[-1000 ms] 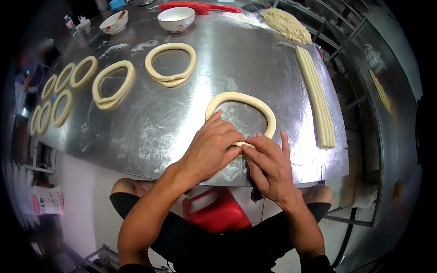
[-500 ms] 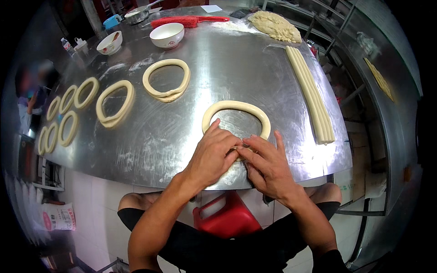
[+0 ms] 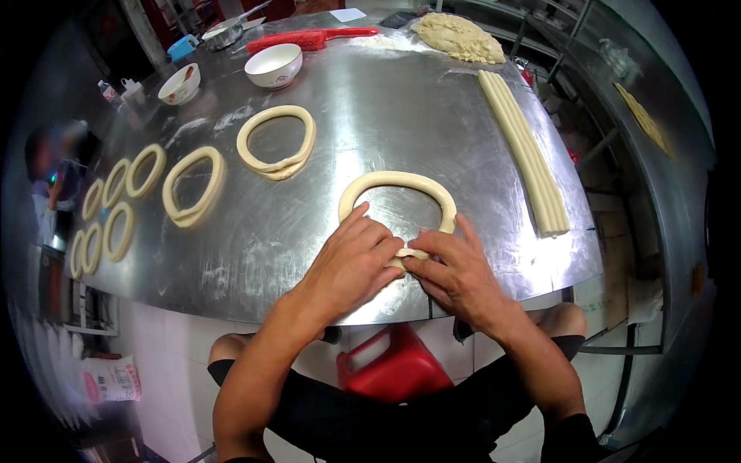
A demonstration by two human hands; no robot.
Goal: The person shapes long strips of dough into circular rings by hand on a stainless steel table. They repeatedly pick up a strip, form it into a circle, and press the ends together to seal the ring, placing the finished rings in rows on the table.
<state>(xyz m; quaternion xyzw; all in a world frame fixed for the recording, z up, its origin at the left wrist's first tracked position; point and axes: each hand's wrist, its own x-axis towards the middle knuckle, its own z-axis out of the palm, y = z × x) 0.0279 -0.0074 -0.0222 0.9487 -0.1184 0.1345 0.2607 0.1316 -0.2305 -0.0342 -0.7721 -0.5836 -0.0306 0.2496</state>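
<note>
A pale dough ring (image 3: 401, 179) lies on the steel table near its front edge, its near side between my hands. My left hand (image 3: 356, 258) pinches the dough at the left of the join, where its fingertips partly cover it. From the right, my right hand (image 3: 457, 266) pinches the other side of the same join with thumb and fingers. A short flattened bit of dough shows between the fingertips; the rest of the join is hidden. To the left lie finished-looking dough rings (image 3: 194, 185), several in all, one (image 3: 276, 143) just beyond my left hand.
Several long dough strips (image 3: 525, 154) lie side by side at the right. A big dough lump (image 3: 457, 37) and a red brush (image 3: 312, 38) are at the back. Two bowls (image 3: 274, 65) stand at the back left. A red stool (image 3: 395, 366) is below the table edge.
My fingertips have parted slightly at the join, so a bit of dough now shows between them. The whole view has shifted a little; the ring stays in place.
</note>
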